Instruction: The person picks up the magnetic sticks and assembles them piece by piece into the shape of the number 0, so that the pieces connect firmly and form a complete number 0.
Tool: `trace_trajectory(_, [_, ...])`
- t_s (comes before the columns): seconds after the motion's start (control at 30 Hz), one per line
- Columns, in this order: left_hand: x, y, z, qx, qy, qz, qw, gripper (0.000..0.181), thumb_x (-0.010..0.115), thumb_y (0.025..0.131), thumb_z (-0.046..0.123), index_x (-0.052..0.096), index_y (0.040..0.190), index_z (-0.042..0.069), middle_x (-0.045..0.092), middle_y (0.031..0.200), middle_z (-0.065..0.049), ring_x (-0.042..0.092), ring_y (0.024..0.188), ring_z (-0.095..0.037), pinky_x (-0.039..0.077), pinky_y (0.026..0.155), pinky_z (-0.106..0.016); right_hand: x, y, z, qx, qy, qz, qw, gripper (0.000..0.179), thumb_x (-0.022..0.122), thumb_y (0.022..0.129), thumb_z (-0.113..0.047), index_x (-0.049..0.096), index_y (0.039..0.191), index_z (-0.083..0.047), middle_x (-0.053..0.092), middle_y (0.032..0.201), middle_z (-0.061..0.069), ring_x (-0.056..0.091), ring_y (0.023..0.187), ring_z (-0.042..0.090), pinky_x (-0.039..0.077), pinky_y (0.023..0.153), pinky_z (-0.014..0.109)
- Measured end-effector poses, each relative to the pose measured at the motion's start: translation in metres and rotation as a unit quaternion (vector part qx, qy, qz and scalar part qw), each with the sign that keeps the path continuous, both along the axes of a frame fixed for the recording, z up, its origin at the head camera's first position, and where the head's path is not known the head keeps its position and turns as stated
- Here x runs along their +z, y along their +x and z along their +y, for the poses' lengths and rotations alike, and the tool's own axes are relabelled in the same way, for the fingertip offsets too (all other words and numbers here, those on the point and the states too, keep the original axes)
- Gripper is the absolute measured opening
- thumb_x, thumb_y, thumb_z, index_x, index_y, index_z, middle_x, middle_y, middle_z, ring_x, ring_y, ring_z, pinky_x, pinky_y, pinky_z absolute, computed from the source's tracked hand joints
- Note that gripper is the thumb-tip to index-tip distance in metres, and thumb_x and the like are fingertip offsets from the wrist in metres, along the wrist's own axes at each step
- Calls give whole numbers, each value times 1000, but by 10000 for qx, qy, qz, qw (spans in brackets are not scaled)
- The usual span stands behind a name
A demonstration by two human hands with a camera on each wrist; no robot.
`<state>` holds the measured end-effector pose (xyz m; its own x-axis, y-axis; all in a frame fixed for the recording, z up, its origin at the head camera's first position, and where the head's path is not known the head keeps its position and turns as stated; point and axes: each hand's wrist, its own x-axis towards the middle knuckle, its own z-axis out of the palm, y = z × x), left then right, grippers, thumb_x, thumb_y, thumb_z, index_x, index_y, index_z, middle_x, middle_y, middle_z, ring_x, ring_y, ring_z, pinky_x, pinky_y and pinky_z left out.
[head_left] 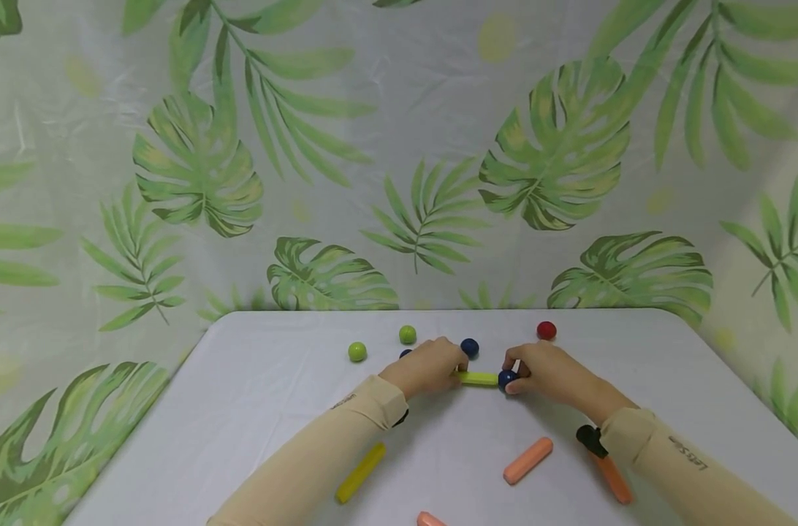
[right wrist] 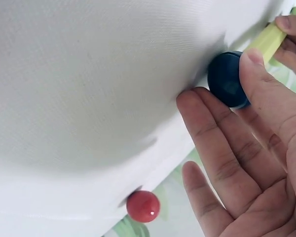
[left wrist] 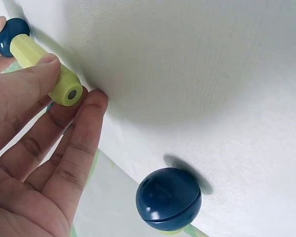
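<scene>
My left hand (head_left: 432, 365) pinches a yellow-green magnetic stick (head_left: 479, 378) between thumb and fingers, near its free end. A small grey metal disc shows in that end in the left wrist view. With thumb and fingers my right hand (head_left: 546, 372) holds a dark blue ball (head_left: 506, 380), which touches the stick's other end. Stick and ball lie in one line, just over the white table (head_left: 294, 409). Behind the hands sits a second blue ball (head_left: 469, 348), and another (head_left: 405, 353) is partly hidden by my left hand.
Two green balls (head_left: 357, 351) (head_left: 408, 334) stand at the back left, a red ball (head_left: 546, 330) at the back right. Nearer lie a yellow stick (head_left: 361, 473) beside my left forearm and orange sticks (head_left: 527, 460) (head_left: 612, 478) (head_left: 430, 519). A leaf-print cloth (head_left: 432, 161) hangs behind.
</scene>
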<state>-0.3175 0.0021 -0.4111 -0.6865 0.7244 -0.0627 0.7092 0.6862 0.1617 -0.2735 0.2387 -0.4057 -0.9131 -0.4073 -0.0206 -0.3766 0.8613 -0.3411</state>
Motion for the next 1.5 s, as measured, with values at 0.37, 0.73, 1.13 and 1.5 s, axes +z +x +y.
trace_trajectory(0.37, [0,1,0,60,-16,-43,10000,21,75,102,15,80,122,12,80,117,-2,68,91,-9,59,89,-24,3,0,-2,-47,11,-58,10000,23,89,88,-19,74,102,-9,73,81,-1,62,71,7,55,68,29])
trace_trajectory(0.73, [-4,0,-4,-25,33,94,9999,23,74,103,17,78,125,13,79,120,-3,69,94,-9,59,88,-25,2,-1,-3,-25,-51,-79,10000,23,91,86,-17,73,100,-8,73,80,-1,62,71,7,53,68,29])
trace_trajectory(1.13, [-9,0,-7,-62,33,361,9993,23,76,101,16,79,124,16,79,120,0,71,98,-8,58,89,-22,-2,-1,-1,-56,-82,-73,9999,23,89,88,-18,72,100,-10,71,79,-3,60,71,7,52,67,29])
trace_trajectory(1.5, [-7,0,-9,-51,243,155,9996,22,77,100,13,80,122,15,79,117,0,68,93,-7,57,86,-21,1,-4,-1,169,-266,-588,9978,32,89,89,-21,66,110,-12,68,84,-2,57,74,10,50,68,27])
